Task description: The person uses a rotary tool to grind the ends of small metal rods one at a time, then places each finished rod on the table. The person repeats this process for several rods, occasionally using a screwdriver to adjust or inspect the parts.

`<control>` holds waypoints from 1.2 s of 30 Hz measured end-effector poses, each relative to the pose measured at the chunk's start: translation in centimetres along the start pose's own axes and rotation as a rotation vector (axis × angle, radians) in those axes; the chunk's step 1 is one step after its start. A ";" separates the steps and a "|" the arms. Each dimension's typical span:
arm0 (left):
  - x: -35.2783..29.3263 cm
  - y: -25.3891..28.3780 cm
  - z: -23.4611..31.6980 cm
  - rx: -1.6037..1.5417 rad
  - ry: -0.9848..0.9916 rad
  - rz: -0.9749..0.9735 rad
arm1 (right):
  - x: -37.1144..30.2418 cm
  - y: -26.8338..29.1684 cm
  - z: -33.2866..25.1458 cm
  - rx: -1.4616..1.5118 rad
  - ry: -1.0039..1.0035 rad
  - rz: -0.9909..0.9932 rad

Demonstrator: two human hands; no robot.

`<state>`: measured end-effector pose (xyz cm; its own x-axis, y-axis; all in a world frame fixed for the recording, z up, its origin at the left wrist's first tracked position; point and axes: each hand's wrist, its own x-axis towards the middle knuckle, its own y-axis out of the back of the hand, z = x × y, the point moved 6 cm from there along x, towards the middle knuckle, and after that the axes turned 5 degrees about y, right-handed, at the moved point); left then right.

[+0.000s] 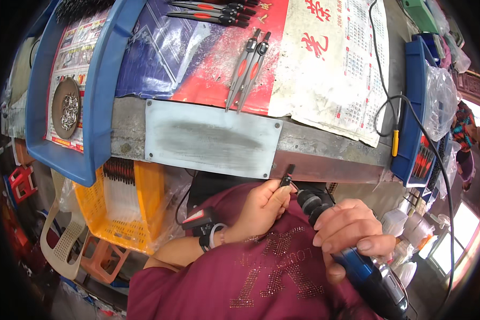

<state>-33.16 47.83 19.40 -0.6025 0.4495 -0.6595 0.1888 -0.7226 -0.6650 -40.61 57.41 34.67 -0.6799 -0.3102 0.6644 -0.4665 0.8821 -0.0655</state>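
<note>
Pinching a black piece, left fingers partly hide it — right fingers wrap a power tool.

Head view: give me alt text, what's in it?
The right hand holds a blue power tool pointed toward a small black piece in the left hand. Beyond, compass-like tools lie on printed sheets, with a blue tray to the left.

Left hand pinching with thumb, left forearm slanted, right hand curled

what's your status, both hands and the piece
Left hand pinching black-topped piece. Right hand gripping blue-black power tool, tip by the piece. Nothing visibly blocking.
</note>
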 end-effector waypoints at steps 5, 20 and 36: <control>0.1 0.0 -0.1 0.006 0.013 0.007 | -0.1 -0.1 0.2 -0.005 -0.002 0.014; 0.0 -0.1 0.2 0.059 0.012 0.056 | 0.4 0.0 1.3 0.033 -0.050 0.021; -0.1 -0.1 1.0 -0.065 0.106 -0.141 | -1.0 2.4 0.3 0.084 -0.220 0.313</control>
<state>-33.94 47.35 19.93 -0.5419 0.5994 -0.5891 0.1603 -0.6143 -0.7726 -41.16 59.71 33.63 -0.8974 -0.1077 0.4278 -0.2559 0.9169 -0.3061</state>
